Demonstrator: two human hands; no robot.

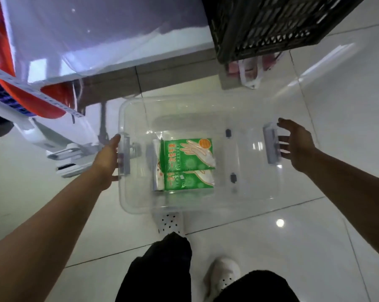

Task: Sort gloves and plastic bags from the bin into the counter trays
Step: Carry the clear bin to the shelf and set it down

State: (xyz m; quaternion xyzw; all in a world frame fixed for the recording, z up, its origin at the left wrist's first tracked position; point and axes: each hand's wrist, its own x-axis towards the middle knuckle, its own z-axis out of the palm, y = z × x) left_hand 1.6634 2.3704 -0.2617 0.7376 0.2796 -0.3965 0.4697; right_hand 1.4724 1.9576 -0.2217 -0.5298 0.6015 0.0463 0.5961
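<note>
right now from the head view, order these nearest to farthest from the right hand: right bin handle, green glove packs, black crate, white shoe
1. Right bin handle: just left of the right hand, at its fingertips.
2. Green glove packs: inside the bin, toward its left end.
3. Black crate and white shoe: crate up top, shoe on the floor below; too close to call.

Clear glossy plastic bin (pixel 206 205) catching reflections, shiny green plastic-film glove packets (pixel 187 153) lying inside, polished floor tiles (pixel 293 247) gleaming with lamp glare, matt black plastic lattice crate (pixel 271 25) sitting far right, glossy red plastic tub (pixel 51 99) showing far left
</note>
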